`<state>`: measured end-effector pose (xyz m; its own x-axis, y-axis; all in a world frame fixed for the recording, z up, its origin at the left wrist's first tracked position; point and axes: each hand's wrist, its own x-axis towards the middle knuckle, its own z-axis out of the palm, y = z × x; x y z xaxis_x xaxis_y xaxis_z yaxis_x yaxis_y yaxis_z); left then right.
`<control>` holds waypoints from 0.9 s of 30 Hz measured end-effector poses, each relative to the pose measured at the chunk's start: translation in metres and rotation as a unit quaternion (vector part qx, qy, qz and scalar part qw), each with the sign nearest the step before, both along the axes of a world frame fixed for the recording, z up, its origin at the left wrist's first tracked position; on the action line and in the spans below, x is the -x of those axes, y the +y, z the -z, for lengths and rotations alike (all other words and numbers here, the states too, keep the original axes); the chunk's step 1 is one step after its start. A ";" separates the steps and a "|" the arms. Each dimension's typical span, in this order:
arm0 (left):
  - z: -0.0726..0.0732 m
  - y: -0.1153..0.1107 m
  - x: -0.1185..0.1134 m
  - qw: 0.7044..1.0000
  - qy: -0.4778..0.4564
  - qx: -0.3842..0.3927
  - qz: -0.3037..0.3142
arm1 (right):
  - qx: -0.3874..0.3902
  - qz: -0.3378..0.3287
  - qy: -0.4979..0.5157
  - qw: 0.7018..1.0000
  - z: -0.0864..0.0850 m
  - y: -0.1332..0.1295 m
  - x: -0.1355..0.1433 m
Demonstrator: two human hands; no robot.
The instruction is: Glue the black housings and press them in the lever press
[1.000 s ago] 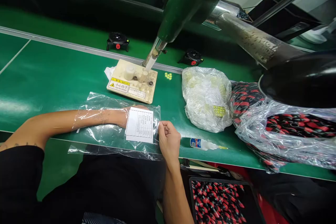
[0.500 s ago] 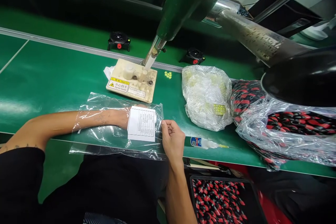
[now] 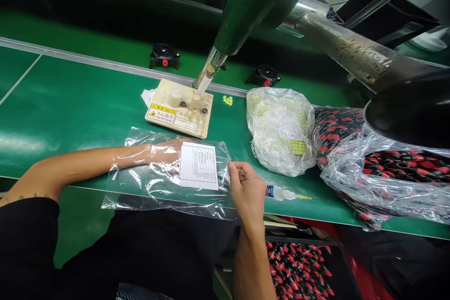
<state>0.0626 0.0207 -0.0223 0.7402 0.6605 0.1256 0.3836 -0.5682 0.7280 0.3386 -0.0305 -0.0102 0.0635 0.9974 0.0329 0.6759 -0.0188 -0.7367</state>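
A clear plastic bag point(image 3: 140, 187) lies stretched across the front of the green bench. My left hand point(image 3: 167, 153) reaches in from the left and sits inside the bag; its fingers are mostly hidden behind a printed white paper label point(image 3: 199, 166). Whether that hand grips anything cannot be seen. At the bag's right end, my right hand point(image 3: 250, 190) pinches the plastic edge between thumb and fingers. Just beyond the right hand lies a small glue bottle point(image 3: 281, 193) with a yellowish tip, partly covered by the hand.
Behind the bag stands a press base point(image 3: 179, 108) with a warning label. Small yellow discs point(image 3: 228, 100) lie beside it. To the right are a wrapped yellow bundle point(image 3: 281, 126) and a bag of black-red parts point(image 3: 397, 168). A tray point(image 3: 302, 272) of similar parts sits below the bench.
Both my right hand and the bag with its label have shifted to the right, the bag sliding along my left arm. My right hand now partly covers the glue bottle.
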 end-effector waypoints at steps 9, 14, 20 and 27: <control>0.005 -0.001 0.015 0.987 0.033 -0.125 0.093 | -0.043 0.002 -0.077 0.996 -0.021 -0.001 -0.011; 0.010 0.001 0.019 0.986 0.033 -0.142 0.079 | -0.060 -0.008 -0.139 0.988 -0.030 0.000 -0.014; 0.010 -0.001 0.030 0.965 0.052 -0.230 0.117 | -0.064 0.022 -0.220 0.973 -0.042 -0.004 -0.020; 0.014 -0.004 0.037 0.967 0.047 -0.224 0.110 | -0.072 0.020 -0.291 0.954 -0.063 -0.005 -0.029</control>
